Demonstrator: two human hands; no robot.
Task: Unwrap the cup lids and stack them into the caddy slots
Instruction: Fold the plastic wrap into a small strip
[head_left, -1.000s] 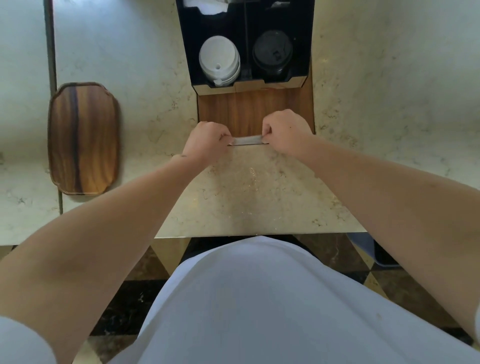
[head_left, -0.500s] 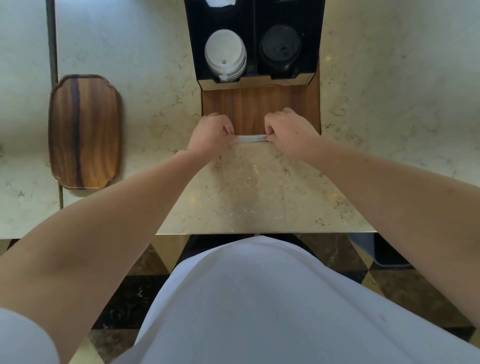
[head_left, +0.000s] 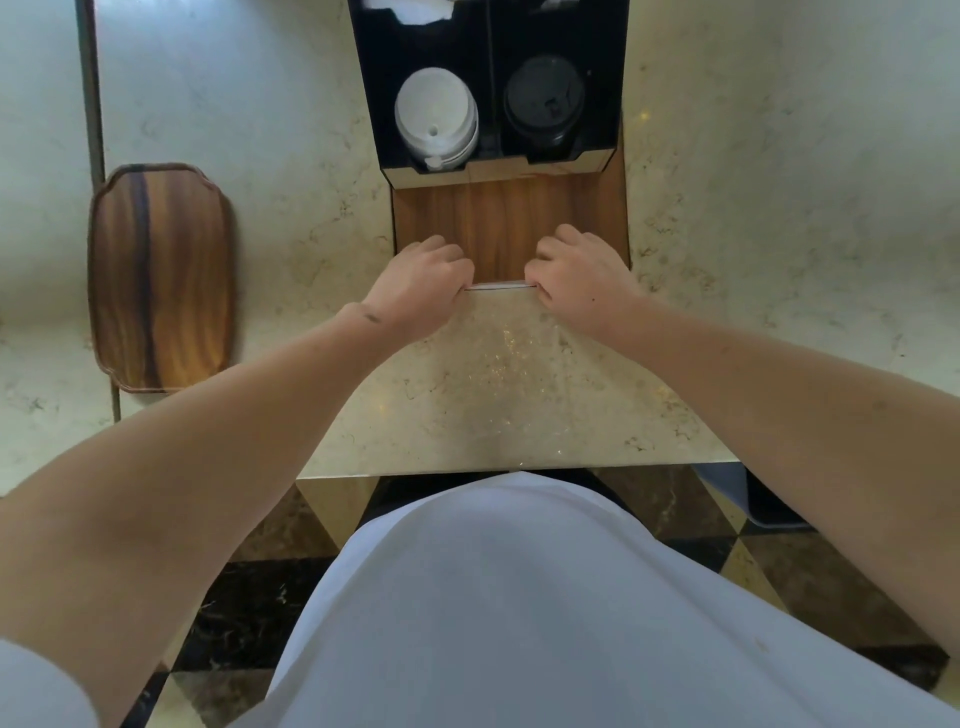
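Both hands as before: left hand (head_left: 423, 283) and right hand (head_left: 579, 280), fingers curled, pinch thin clear wrapper (head_left: 500, 286) taut, unchanged, over tabletop (head_left: 519, 389) before caddy (head_left: 498, 174); white lids (head_left: 435, 122) stay slotted.

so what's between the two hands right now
In the head view, a thin pale strip spans the gap, pinched by the left hand and right hand. What it is can't be told.

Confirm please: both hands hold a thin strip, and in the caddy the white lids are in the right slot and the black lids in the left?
The slots are swapped. The head view shows white lids left, black lids right. Both the left hand and right hand do hold the strip.
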